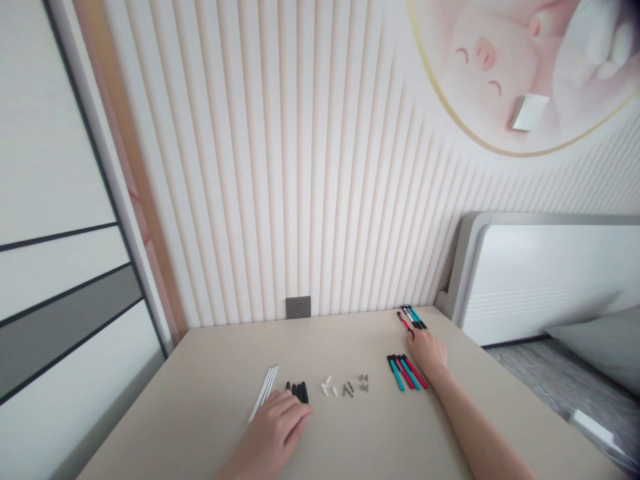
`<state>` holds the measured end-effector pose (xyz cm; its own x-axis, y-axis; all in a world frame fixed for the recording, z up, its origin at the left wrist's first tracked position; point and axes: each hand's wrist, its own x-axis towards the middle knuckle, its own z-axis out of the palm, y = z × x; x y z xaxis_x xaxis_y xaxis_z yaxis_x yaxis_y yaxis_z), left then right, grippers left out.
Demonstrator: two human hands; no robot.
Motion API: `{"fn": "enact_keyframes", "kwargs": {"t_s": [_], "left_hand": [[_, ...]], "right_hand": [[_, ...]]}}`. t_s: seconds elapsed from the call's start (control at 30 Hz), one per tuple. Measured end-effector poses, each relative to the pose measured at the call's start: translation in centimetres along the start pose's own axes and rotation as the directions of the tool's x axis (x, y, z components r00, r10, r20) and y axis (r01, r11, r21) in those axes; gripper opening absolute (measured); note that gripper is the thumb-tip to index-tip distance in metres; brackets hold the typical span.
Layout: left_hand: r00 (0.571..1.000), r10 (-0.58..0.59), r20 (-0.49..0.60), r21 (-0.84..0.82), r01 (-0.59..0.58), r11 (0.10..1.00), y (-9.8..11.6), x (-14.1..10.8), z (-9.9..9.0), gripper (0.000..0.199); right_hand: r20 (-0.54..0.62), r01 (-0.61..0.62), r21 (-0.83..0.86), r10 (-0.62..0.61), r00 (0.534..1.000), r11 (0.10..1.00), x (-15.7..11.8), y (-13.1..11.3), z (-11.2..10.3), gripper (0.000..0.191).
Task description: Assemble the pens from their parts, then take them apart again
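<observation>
Slim red-black plastic pen (403, 321), centre right: likely being handled. Right hand (429, 351) curled, left hand (276, 425) half-closed, holds unclear; needs steady fingertips.

The counter (350, 440) looked smooth and matt, like laminate. The red and teal pens (407, 373) appeared to be smooth plastic, and so did the thin white rods (263, 393) and the little white tips (326, 385). The black pieces (303, 392) had a smooth, dark plastic look. The small grey parts (348, 389) were dull; metal or plastic could not be told. The wall (280, 167) was ridged and matt, the socket plate (299, 307) dark, plastic-looking. The headboard (545, 280) had a smooth, slightly glossy face; the pillow (605, 343) was soft, matt cloth.
</observation>
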<state>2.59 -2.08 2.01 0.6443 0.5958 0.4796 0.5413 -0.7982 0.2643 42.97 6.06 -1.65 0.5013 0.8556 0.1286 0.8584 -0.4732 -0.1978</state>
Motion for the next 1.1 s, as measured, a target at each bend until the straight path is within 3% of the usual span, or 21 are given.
{"fn": "enact_keyframes", "kwargs": {"t_s": [0.33, 0.77, 1.1], "left_hand": [[0.999, 0.047, 0.023, 0.005, -0.047, 0.999, 0.0, 0.2, -0.1, 0.022], [0.996, 0.088, 0.004, 0.028, -0.088, 0.996, 0.0, 0.3, -0.3, 0.023], [0.993, 0.059, 0.105, 0.071, -0.067, 0.995, -0.4, -0.2, 0.4, 0.022]], "right_hand": [[0.003, 0.002, -0.005, -0.002, 1.000, 1.000, -0.8, 0.9, -0.6, 0.036], [-0.013, -0.115, 0.012, 0.116, 0.993, 0.993, 0.0, 1.2, -0.1, 0.034], [-0.029, -0.110, 0.015, 0.111, 0.993, 0.994, 1.0, 1.5, 0.5, 0.036]]}}
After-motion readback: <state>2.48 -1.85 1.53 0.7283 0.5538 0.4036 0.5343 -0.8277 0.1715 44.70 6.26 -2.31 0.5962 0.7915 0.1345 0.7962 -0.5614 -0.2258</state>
